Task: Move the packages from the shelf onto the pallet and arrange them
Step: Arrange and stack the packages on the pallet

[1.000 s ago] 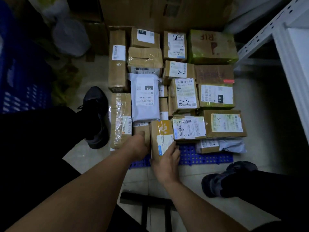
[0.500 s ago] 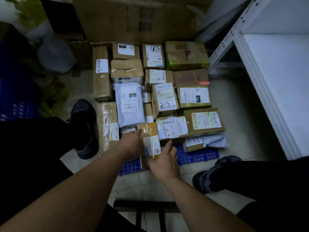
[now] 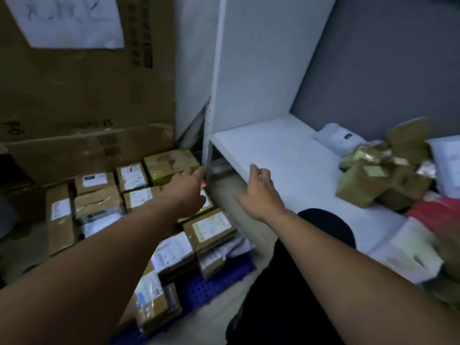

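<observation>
rightward, packages [image 3: 380, 180] lie well apart from right hand [image 3: 258, 192].

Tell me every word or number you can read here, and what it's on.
No text reads clearly; the frame is motion-blurred.
White sheet on the big cardboard box: scribbles, illegible.
Big cardboard box: black vertical print, blurred.
Green box: red marks, blurred.
Labels on the pallet packages: too blurred.
Labels on the shelf packages: too blurred.
</observation>
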